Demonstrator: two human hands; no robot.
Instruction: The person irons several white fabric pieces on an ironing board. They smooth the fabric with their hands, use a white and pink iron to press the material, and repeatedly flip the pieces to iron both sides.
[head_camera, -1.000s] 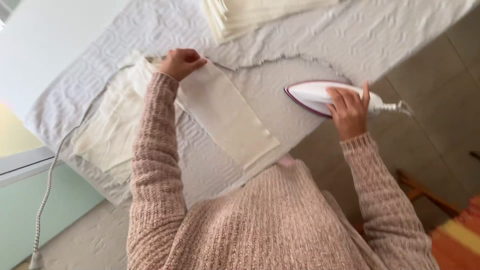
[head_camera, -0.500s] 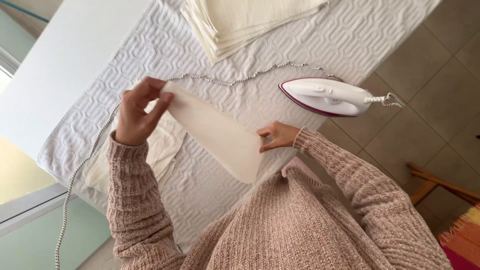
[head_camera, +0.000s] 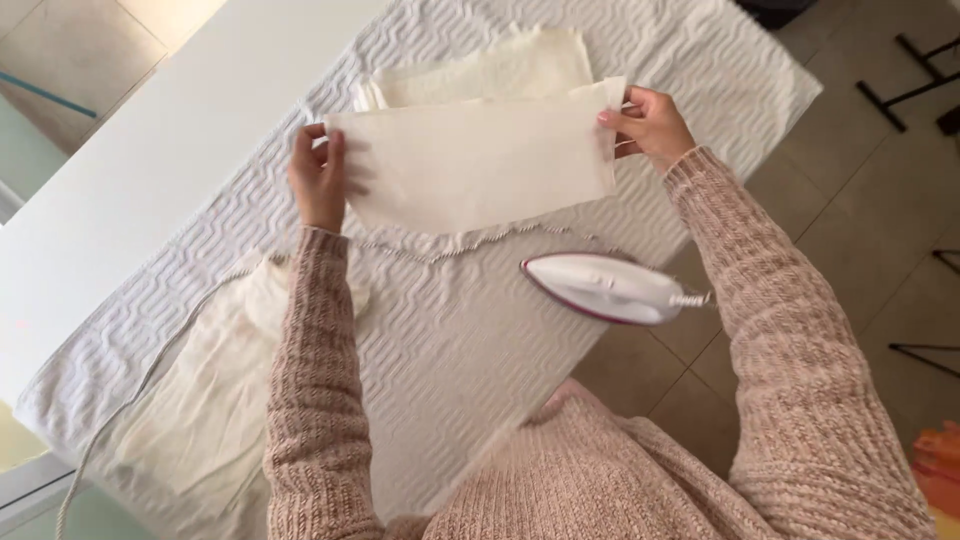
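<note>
Left hand (head_camera: 318, 180) and right hand (head_camera: 650, 125) each pinch an end of the cream cloth (head_camera: 480, 160), stretched flat above the quilted pad (head_camera: 450, 340), iron (head_camera: 600, 288) parked at 5 o'clock, folded stack (head_camera: 480, 70) at 12

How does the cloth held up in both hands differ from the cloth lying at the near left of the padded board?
The held cloth is lifted off the quilted cover, stretched flat between the left hand and right hand; the near cloth lies on the cover, touched by neither hand. The held cloth looks smooth with straight edges; the near cloth is rumpled and partly hidden under the left sleeve. Both are plain cream fabric.
</note>
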